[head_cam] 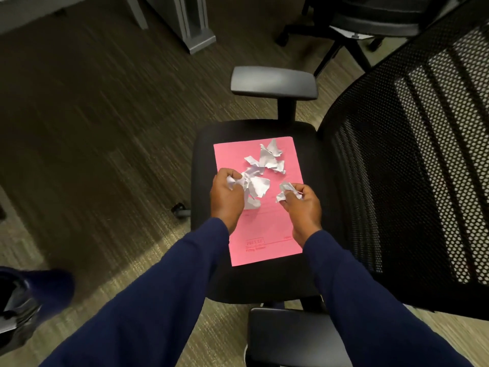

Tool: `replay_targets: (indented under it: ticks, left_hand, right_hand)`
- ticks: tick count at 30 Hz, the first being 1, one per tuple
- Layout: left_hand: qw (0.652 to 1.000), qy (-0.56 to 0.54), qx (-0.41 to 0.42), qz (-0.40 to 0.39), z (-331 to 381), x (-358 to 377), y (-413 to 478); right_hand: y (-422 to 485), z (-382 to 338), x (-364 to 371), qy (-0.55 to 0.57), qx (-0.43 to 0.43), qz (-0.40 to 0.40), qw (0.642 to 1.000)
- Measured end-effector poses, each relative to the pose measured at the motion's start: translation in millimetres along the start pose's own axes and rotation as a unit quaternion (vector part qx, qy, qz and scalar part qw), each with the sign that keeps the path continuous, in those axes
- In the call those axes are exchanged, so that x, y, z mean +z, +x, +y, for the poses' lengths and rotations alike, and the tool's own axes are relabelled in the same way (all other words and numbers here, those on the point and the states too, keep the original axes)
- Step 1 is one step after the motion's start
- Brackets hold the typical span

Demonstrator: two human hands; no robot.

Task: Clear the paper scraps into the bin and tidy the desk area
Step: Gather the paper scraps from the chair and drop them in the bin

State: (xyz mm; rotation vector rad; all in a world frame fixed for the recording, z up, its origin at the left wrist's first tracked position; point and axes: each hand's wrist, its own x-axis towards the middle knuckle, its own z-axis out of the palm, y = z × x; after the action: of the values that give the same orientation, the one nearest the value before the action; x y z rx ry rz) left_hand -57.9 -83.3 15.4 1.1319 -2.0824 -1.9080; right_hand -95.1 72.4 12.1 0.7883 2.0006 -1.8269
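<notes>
Crumpled white paper scraps [267, 160] are scattered on a pink folder [264, 223] laid flat on a black office chair seat [203, 160]. One scrap is gripped by the curled left hand [227, 197]; another is pinched by the closed right hand [301, 207]. Loose scraps are seen at twelve o'clock from both hands. The mesh backrest [412, 160] is seen at three o'clock.

One view only, from the head, and it looked forward and steeply down from above a chair seat [254, 282]. It sat close: both sleeves ran in from the bottom edge and the hands landed near centre frame. The chair's mesh back [412, 165] filled the right side, carpet [92, 144] the left. The wide lens bent the edges, and a second chair [370, 19] showed at the top right. No second view shared the scene.
</notes>
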Motion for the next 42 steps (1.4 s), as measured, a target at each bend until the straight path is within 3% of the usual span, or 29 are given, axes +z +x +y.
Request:
replay_targets:
  ticks: [7,24,35,42]
  left_hand:
    - [0.995,-0.08,-0.037,0.052,-1.4,-82.0,-1.6]
    - [0.947,-0.183,-0.098,0.244,-80.2,-392.4,9.7]
    - [0.838,-0.289,-0.215,0.411,-210.9,-569.1,-23.1]
    - [0.762,-0.332,-0.29,0.474,-288.3,-629.7,-32.8]
  right_hand:
    - [-45.0,1.6,72.9,0.003,0.007,-0.063,0.998]
    - [-203.7,83.4,354.9,-0.077,0.026,-0.273,0.959]
    - [-336.5,216.4,502.7,-0.201,0.077,-0.402,0.89]
    - [-373.5,315.3,559.9,-0.291,0.087,-0.444,0.843]
